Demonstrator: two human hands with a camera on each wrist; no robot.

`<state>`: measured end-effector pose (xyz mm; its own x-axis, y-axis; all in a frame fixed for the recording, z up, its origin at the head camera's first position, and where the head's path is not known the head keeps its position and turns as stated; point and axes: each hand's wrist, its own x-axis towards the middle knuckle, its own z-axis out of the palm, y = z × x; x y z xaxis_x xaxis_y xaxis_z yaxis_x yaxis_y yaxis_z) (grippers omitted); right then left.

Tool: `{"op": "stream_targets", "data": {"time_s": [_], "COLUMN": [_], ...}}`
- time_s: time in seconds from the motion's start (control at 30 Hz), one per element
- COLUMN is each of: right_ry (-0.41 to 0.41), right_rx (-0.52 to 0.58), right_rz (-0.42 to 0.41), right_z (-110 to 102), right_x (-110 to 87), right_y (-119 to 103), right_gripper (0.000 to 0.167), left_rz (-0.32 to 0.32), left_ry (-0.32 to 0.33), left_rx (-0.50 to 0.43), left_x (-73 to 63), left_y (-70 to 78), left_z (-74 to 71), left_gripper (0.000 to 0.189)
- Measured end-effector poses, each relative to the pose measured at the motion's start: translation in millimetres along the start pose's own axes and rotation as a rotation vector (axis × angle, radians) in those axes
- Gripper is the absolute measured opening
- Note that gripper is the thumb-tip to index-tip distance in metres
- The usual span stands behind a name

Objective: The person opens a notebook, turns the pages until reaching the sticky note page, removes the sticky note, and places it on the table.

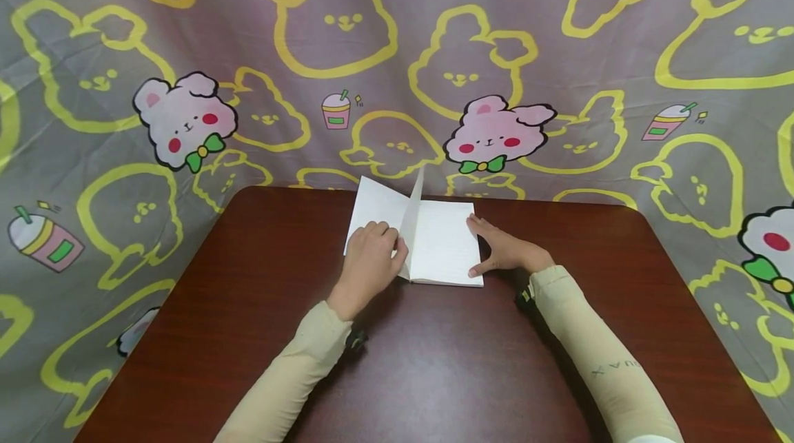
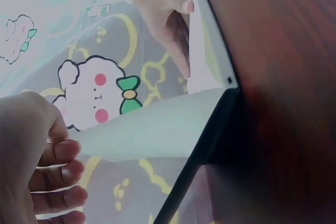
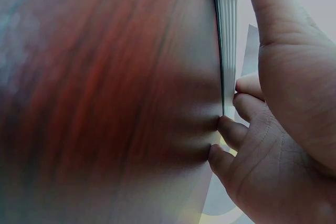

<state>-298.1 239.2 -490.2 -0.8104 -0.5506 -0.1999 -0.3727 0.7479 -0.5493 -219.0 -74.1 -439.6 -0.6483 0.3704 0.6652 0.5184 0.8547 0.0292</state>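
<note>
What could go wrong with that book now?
The standing page could crease or tear if the left hand tugs it too hard, since it looks thin and bends easily. The open book might also slide on the table if the right hand, which touches its right edge, lifts away.
</note>
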Motion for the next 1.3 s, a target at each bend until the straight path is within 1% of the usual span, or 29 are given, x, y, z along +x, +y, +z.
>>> {"op": "stream_targets", "data": {"time_s": [0.07,0.27,0.53,0.63,0.8,1.0,1.13,1.3], "right_ry": [0.0,0.004,0.003,0.0,0.0,0.002,0.001,0.001], "right_rx": [0.0,0.001,0.001,0.007,0.008,0.008,0.005,0.015], "right_rz": [-0.003,-0.008,-0.007,-0.004,-0.016,-0.021,-0.026,-0.025], "right_z": [-0.2,0.1,0.6,-0.2,-1.5,-0.5,0.7,0.7], "right_x": [0.3,-0.1,-0.6,-0.8,0.0,0.0,1.6,2.4], "right_y": [-0.3,-1.2,-2.1,-2.7,-2.8,-1.0,1.0,0.6], "right_gripper": [0.13,0.129,0.13,0.13,0.13,0.13,0.13,0.13], "left_rz": [-0.003,-0.004,0.011,0.001,-0.041,-0.086,-0.151,-0.233], "left_ry": [0.01,0.008,0.023,0.013,-0.04,-0.069,-0.112,-0.179], "left_rx": [0.004,0.025,0.057,0.062,0.076,0.062,0.071,0.099], "left_x": [1.4,2.9,-2.1,-5.8,-15.5,-29.3,-37.5,-42.8], "left_y": [-2.1,-8.9,-17.7,-22.5,-33.0,-45.1,-51.6,-56.5], "left_z": [-2.9,-8.0,-10.3,-12.2,-15.7,-15.2,-12.2,-7.6], "left_gripper": [0.025,0.028,0.025,0.025,0.026,0.028,0.031,0.041]}}
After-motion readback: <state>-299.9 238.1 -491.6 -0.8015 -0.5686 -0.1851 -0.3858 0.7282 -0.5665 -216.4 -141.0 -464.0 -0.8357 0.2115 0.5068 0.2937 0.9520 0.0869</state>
